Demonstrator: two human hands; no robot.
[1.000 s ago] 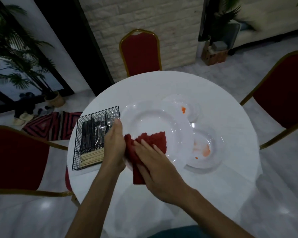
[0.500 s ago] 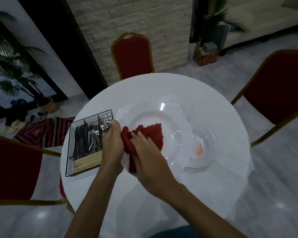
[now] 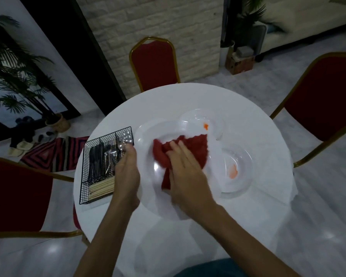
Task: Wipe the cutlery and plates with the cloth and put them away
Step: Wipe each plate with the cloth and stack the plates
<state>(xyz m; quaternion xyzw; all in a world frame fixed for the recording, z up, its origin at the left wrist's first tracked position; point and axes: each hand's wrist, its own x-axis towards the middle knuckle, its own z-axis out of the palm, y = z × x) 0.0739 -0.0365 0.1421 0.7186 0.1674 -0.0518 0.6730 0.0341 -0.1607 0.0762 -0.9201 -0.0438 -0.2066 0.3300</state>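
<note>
Our left hand grips the plate by its left rim; our right hand, fingers straight, presses the cloth onto it. Two stained plates lie just right on the surface, nearer that hand.

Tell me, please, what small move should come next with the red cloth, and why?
Probably sweep the red cloth leftward over the bare left part of the large clear round plate: the right hand presses it flat on the middle only, and the left hand grips the rim, steadying the plate.
</note>
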